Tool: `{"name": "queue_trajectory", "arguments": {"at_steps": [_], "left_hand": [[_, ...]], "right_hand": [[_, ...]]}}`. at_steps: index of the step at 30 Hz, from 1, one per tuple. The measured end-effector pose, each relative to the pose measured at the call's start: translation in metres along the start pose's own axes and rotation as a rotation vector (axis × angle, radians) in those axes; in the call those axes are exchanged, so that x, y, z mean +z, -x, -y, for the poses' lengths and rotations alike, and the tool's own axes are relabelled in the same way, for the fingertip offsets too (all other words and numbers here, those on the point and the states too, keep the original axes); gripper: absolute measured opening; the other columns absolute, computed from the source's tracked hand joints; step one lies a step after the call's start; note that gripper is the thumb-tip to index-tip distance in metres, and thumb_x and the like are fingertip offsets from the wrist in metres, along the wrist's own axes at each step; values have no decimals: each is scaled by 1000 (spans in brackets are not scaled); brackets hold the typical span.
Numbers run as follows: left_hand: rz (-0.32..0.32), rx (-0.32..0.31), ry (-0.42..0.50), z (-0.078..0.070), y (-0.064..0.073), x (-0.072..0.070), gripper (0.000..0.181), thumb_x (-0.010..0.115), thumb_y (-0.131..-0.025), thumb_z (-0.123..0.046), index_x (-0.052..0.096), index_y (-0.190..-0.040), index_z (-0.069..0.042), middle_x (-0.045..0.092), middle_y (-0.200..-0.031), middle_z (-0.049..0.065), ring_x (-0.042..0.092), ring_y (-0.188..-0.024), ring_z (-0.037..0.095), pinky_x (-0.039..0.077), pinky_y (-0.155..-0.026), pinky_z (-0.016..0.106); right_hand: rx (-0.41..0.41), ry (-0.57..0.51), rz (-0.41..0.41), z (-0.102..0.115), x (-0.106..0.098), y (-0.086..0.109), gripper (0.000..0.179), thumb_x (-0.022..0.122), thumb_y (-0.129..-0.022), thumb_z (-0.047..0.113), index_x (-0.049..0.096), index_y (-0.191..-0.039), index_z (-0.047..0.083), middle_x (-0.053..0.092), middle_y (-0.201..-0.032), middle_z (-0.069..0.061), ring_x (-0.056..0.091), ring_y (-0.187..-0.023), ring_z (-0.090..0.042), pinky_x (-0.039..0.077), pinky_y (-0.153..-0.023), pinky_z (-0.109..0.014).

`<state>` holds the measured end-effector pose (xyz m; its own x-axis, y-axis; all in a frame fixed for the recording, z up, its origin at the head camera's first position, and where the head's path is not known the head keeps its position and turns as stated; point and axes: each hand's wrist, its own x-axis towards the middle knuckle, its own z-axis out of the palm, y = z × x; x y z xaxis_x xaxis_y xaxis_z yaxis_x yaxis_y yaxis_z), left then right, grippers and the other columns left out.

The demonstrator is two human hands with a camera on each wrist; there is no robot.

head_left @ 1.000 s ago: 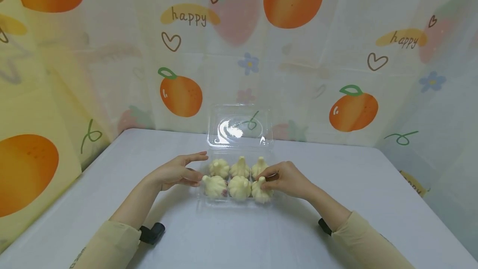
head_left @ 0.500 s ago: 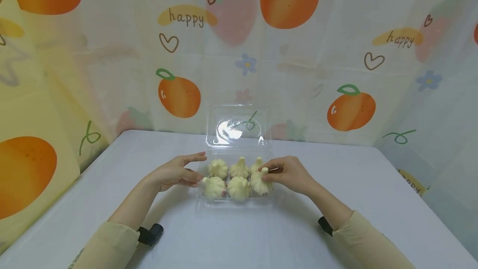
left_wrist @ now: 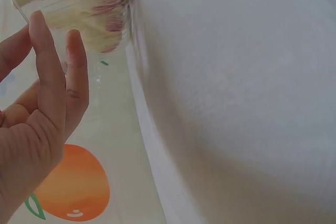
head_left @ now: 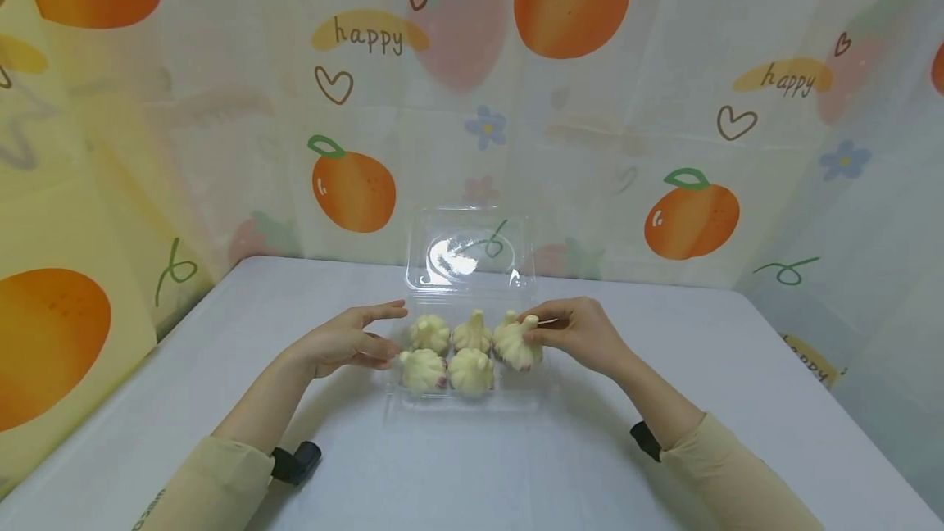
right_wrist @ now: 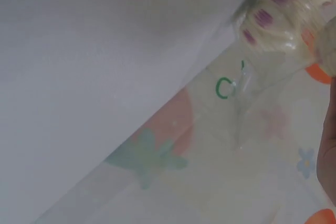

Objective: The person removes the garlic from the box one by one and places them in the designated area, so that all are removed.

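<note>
My right hand pinches the stem of a pale garlic bulb between thumb and fingers, raised over the right end of a clear plastic box. That bulb partly hides the back right garlic bulb. Two garlic bulbs sit in the front row and two more behind them, each in its own compartment. At the box's left side is my left hand, fingers extended, with fingertips right at the rim. The left wrist view shows this hand beside a bulb with a purple-streaked base.
The box's clear lid stands open at the back, near a fruit-printed cloth backdrop. A white cloth covers the table. Black cameras are strapped at both wrists.
My right hand has lifted the front right garlic bulb out of its compartment and moved it up and slightly right. My left hand stays at the box's left side.
</note>
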<state>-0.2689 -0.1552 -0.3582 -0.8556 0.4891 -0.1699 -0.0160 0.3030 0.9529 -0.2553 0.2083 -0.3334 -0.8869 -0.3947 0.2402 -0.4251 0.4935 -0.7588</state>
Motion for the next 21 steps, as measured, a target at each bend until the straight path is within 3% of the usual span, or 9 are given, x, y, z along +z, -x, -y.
{"name": "queue_trajectory", "arguments": {"at_steps": [6,13,21], "left_hand": [[3,6,-6,0,-2,-1,76,69,-89,-8,29,-154,-2,13,-168,9,65,-98,19,62,-84,27],[2,3,-8,1,-1,-2,76,69,-89,-8,29,-154,-2,13,-168,9,65,-102,21,62,-84,26],[-2,3,-7,1,1,0,78,70,-89,-9,28,-155,-3,16,-167,12,66,-101,19,62,-85,27]], "right_hand": [[26,-30,-33,2,-13,-2,23,80,-82,24,78,-103,16,77,-109,-7,76,-96,-21,63,-78,-27],[34,12,-127,2,-35,-3,25,80,-83,26,77,-104,14,76,-109,-8,76,-91,-17,62,-81,-26],[86,81,-283,-15,-66,-4,34,78,-85,31,76,-112,11,76,-111,-13,70,-83,4,57,-79,-17]]}}
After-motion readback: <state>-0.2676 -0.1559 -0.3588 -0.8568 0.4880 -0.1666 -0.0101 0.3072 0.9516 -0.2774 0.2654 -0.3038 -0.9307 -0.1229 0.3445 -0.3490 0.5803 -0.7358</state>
